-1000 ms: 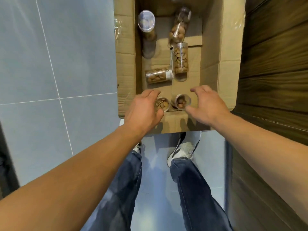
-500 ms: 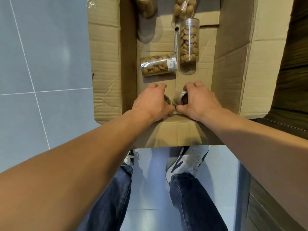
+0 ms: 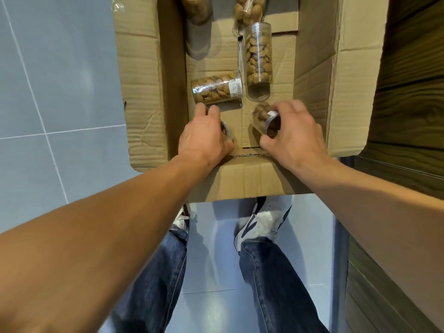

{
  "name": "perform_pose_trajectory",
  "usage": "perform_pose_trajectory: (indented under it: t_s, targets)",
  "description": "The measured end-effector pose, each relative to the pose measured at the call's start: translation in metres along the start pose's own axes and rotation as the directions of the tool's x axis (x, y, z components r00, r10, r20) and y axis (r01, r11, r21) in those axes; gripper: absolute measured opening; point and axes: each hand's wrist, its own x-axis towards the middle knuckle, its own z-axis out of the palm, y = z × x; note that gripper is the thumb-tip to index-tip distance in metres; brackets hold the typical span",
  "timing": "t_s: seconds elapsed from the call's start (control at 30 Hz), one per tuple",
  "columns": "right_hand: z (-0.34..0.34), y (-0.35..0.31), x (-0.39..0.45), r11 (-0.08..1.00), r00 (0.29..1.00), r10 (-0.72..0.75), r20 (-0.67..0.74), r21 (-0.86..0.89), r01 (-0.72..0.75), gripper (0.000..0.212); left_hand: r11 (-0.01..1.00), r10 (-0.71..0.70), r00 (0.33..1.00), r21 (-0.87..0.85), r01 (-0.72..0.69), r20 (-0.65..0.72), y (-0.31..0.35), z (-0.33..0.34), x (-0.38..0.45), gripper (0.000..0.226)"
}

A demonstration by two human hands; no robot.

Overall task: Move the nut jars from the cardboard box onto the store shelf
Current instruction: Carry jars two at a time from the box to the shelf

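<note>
An open cardboard box stands on the floor with clear plastic nut jars inside. My left hand curls round one jar near the box's front wall; only the jar's rim shows past my fingers. My right hand grips a second jar of brown nuts, tilted with its end facing me. A jar lies on its side just beyond my left hand. Another jar lies lengthwise beyond my right hand. Two more jars are cut off at the top edge.
Dark wooden shelving runs along the right side, close to the box's right flap. Grey floor tiles spread to the left. My legs in jeans and my white shoes stand just in front of the box.
Both hands reached down into the box and closed round the two nearest jars. They have since drawn apart, and the right jar is now tilted and more exposed.
</note>
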Motion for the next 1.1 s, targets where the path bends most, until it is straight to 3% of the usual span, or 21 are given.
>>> perform_pose_trajectory:
  t_s: [0.13,0.5,0.73,0.87,1.1]
  targets:
    - [-0.043,-0.023,-0.038,0.999,0.999,-0.048,0.014,-0.024,0.048,0.06,0.993,0.093,0.988,-0.062,-0.101,-0.123,-0.001,-0.052,-0.038,0.057]
    - [-0.27,-0.166,-0.159,0.983,0.982,-0.182,-0.055,-0.042,0.18,0.063,0.985,0.104,0.959,-0.105,-0.136,-0.264,0.042,-0.29,-0.205,0.058]
    - [-0.384,-0.261,-0.222,0.908,0.907,-0.414,-0.08,-0.1,0.406,0.059,0.974,-0.009,0.904,-0.209,-0.089,-0.427,0.041,-0.414,-0.325,0.06]
    - [-0.425,-0.335,-0.271,0.809,0.814,-0.581,0.0,-0.111,0.578,0.063,0.956,-0.177,0.82,-0.295,0.01,-0.545,0.013,-0.454,-0.414,0.06]
    - [-0.449,-0.46,-0.348,0.486,0.498,-0.862,0.089,-0.131,0.864,0.062,0.887,-0.441,0.574,-0.433,0.161,-0.69,-0.04,-0.482,-0.556,0.056]
